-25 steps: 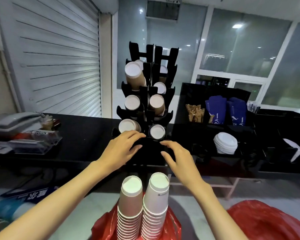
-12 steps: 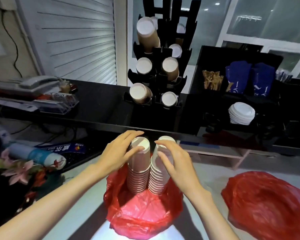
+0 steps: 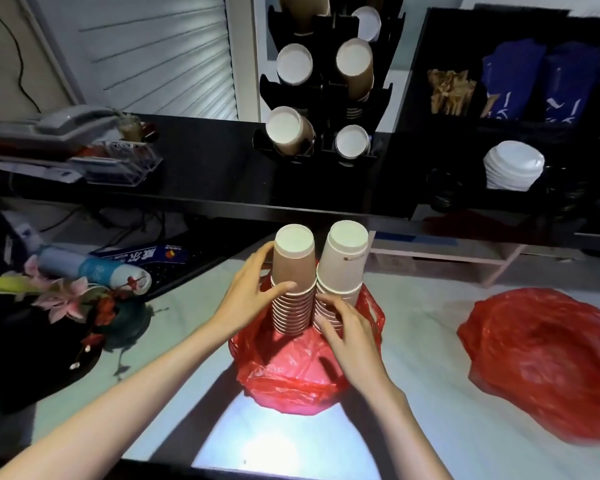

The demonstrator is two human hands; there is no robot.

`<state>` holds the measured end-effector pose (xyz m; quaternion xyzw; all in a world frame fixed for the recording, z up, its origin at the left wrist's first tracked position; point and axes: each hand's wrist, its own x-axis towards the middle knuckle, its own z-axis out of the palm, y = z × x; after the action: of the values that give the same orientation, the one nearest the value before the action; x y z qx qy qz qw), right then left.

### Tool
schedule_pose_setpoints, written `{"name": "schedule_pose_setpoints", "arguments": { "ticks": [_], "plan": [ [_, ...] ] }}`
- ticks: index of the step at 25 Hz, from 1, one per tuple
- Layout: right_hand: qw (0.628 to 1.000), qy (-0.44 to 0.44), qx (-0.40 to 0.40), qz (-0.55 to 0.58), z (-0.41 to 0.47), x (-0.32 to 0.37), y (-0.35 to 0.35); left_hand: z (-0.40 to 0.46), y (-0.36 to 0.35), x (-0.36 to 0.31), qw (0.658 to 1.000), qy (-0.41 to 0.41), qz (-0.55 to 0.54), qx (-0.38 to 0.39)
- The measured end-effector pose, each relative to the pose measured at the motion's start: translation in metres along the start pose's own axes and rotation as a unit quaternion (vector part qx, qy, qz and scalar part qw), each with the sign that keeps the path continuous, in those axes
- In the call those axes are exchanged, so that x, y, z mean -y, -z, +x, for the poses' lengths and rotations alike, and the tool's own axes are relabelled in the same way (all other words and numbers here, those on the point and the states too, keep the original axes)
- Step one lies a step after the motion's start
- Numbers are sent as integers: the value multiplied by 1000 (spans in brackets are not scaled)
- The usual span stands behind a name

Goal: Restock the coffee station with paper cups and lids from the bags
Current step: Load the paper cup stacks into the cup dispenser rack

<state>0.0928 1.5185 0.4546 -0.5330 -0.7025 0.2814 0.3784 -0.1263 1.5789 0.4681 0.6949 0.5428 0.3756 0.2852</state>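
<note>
head | cup stacks (image 3: 293,271) upright, bases up | left hand (image 3: 246,299) grips brown | right hand (image 3: 349,327) grips white

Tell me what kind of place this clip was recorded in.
Probably a self-serve coffee station at an office or reception counter. A black cup dispenser rack holds paper cups, white lids sit stacked beside stir sticks, and a desk telephone rests on the counter.

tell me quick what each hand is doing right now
Left hand: grips the stack of brown paper cups.
Right hand: fingers curled on the lower part of the stack of white paper cups.
</note>
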Motion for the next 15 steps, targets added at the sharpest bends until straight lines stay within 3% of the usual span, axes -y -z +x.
{"name": "schedule_pose_setpoints", "arguments": {
  "ticks": [8, 15],
  "plan": [
    [996, -71, -31, 38, 7, -7, -42, 32, 6, 11, 992, -15, -2, 126],
    [980, -128, -71, 136, 7, -7, -66, 41, 21, 19, 978, -27, 23, 207]
  ]
}}
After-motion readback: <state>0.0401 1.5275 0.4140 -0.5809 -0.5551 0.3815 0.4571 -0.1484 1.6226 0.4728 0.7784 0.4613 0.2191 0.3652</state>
